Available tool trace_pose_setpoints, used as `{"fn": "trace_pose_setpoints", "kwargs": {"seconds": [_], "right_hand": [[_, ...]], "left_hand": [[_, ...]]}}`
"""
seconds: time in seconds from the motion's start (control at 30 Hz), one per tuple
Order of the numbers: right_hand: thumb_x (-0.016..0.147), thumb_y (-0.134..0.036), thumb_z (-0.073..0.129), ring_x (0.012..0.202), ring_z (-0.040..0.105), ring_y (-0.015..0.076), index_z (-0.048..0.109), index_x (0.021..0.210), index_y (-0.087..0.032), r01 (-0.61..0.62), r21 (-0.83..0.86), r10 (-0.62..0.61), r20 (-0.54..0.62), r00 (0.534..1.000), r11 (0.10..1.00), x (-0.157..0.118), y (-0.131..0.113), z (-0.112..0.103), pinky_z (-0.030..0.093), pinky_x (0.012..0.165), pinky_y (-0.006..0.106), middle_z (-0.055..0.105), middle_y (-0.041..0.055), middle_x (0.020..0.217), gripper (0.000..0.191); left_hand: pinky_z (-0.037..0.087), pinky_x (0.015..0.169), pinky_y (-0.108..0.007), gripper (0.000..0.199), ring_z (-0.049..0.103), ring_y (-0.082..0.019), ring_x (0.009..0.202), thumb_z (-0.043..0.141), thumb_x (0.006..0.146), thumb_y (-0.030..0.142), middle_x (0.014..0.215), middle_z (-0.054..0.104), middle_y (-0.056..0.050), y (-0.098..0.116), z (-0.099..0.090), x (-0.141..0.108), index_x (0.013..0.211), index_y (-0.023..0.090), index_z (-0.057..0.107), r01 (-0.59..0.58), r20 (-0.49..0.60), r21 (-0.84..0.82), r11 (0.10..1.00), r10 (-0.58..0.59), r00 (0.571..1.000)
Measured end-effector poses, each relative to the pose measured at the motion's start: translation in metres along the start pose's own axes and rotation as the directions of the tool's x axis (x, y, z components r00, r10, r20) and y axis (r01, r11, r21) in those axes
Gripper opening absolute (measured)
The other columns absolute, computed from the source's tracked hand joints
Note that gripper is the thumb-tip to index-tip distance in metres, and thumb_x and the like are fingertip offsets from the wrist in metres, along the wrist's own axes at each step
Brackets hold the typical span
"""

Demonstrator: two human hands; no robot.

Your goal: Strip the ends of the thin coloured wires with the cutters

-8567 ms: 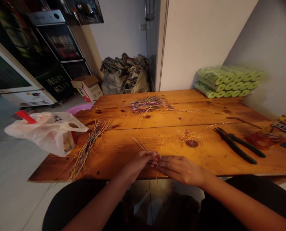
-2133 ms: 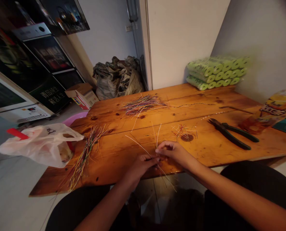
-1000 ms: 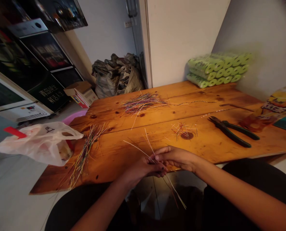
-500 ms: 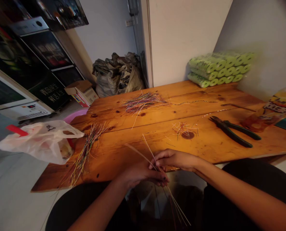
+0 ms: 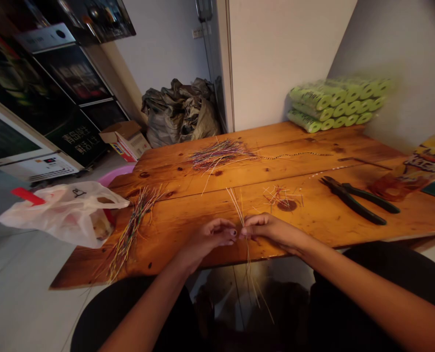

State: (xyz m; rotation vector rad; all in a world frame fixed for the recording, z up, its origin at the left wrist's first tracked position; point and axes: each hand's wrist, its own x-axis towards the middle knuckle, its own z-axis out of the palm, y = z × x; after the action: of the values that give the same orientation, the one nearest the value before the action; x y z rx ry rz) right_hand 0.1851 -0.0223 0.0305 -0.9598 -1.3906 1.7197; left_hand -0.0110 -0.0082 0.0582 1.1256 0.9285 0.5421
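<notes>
Right hand (image 5: 269, 231): thumb and fingertips pinched on thin strands (image 5: 247, 252) near mid-length, ends spreading above and below the pinch, presumably to keep them gathered. Left hand (image 5: 206, 240): fingertips bunched just beside (grip: cannot tell). Pliers (image 5: 360, 206) lie rightward of both hands' fingers, probably for easy reach.

Nine-to-ten o'clock: we read 青岛纯生 above 鲜活人生, pale characters on a dark green panel (image 5: 78, 142). Lettering on the amber-drink bottle (image 5: 424, 164), three o'clock, and green-wrapped rolls (image 5: 315, 100), two o'clock, is too blurred for us to read.
</notes>
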Motion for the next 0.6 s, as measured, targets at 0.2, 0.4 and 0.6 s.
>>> {"fn": "trace_pose_setpoints", "kwargs": {"seconds": [0.2,0.4,0.6], "right_hand": [[0.070,-0.029,0.070,0.061,0.051,0.0090,0.074,0.070,-0.019,-0.085,-0.038,0.088,0.076,0.993,0.996,-0.003,-0.003,0.009,0.039,0.062,0.022,0.064,-0.0003,0.067,0.011],[0.074,-0.032,0.068,0.065,0.055,0.0095,0.075,0.074,-0.022,-0.118,0.111,0.123,-0.045,0.991,0.987,0.000,0.006,0.009,0.043,0.064,0.022,0.069,0.0020,0.076,0.013],[0.073,-0.032,0.069,0.060,0.057,0.0076,0.073,0.073,-0.018,-0.119,0.235,0.133,-0.045,0.990,0.965,0.001,0.009,0.004,0.044,0.063,0.020,0.066,0.0014,0.068,0.015]], "left_hand": [[0.042,0.080,-0.028,0.024,0.061,-0.016,0.079,0.075,0.063,0.034,0.085,0.070,-0.005,-0.005,0.004,0.004,0.078,0.016,0.071,-0.063,-0.007,0.051,0.997,0.064,0.998],[0.041,0.069,-0.024,0.019,0.055,-0.011,0.066,0.075,0.061,0.031,0.071,0.066,-0.001,-0.008,0.006,0.010,0.068,0.015,0.067,-0.172,-0.274,-0.049,0.984,0.152,0.950],[0.041,0.070,-0.023,0.020,0.054,-0.009,0.067,0.075,0.061,0.031,0.074,0.066,-0.001,-0.010,0.006,0.010,0.072,0.015,0.068,-0.191,-0.322,-0.139,0.972,0.138,0.937]]}}
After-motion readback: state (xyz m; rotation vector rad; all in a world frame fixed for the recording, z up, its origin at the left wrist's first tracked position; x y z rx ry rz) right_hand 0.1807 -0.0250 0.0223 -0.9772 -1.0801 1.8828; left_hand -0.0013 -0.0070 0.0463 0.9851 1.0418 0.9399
